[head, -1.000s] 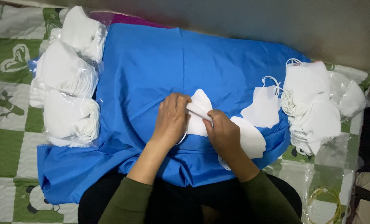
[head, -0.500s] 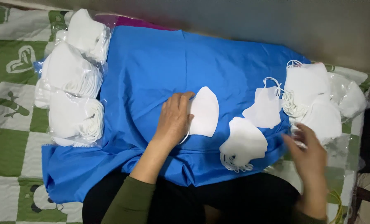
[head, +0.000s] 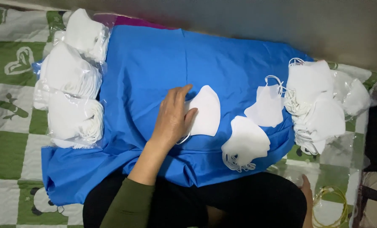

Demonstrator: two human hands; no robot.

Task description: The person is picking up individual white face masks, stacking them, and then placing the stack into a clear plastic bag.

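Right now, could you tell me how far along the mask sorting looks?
Done: three bagged mask bundles sit at the left. In hand: the left hand presses one folded mask on the blue cloth. Left: a loose pile waits at the right; the right hand is low by it.

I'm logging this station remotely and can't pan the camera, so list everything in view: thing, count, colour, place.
blue cloth: one, blue, spread over the lap and bedding.
folded mask: one, white, centre of the cloth, under the left hand's fingers.
small mask stack: one, white, right of centre, ear loops hanging at the cloth's near edge.
single mask: one, white, right part of the cloth.
loose mask pile: one heap, white, right edge.
bagged mask bundles: about three, white in clear plastic, left edge.
checked quilt: one, green and white, underneath.
yellow cord: one coil, bottom right.
left hand: flat, pressing the folded mask.
right hand: only partly visible, bottom right, grip hidden.
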